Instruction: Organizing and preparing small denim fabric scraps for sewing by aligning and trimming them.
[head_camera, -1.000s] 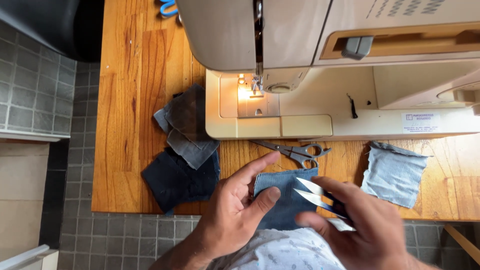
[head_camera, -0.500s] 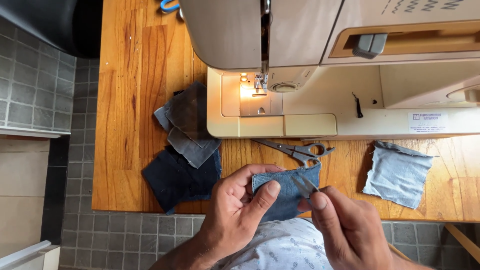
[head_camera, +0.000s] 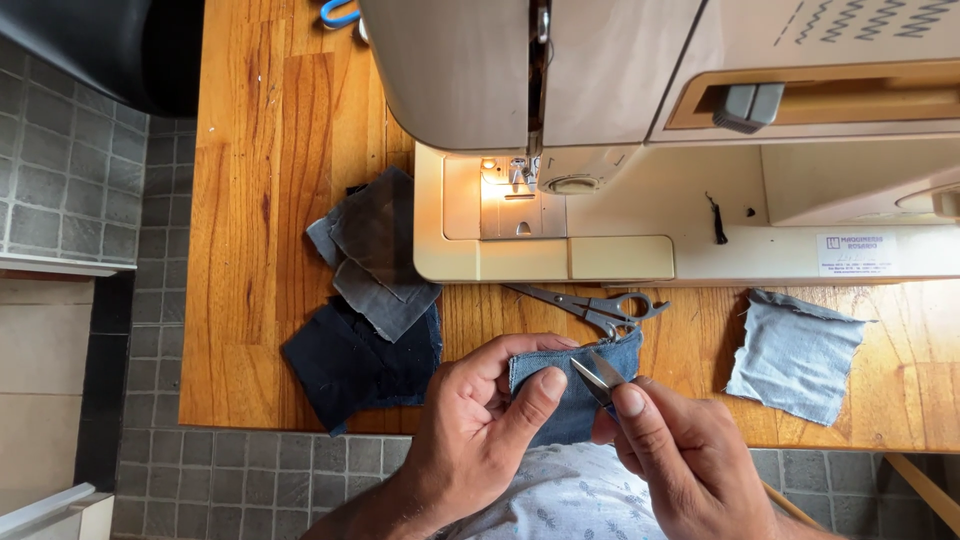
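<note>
**Snip blades working close to the thumb**

Low in the middle of the frame, the left hand (head_camera: 478, 425) is closed on a small blue denim patch (head_camera: 570, 392), thumb pressed flat on its face and fingers curled behind. The right hand (head_camera: 680, 455) pinches a pair of thread snips (head_camera: 596, 378), their pointed blades resting on the patch's upper part, just beside the left thumb tip.

The main risk, as I judge it, is that closeness: a slip or a squeeze made too early could nick the thumb. The points could also catch the denim itself and cut the weave instead of a loose thread; no thread is clear enough to make out here.

The patch is held in the air at the near edge of the wooden table (head_camera: 250, 200), so a loosened grip would likely drop it into the lap.

Metal scissors (head_camera: 590, 305) lie just above the hands, below the sewing machine (head_camera: 640, 190). A stack of dark denim squares (head_camera: 370, 300) sits left of centre; a pale denim piece (head_camera: 795, 355) lies at right.
</note>
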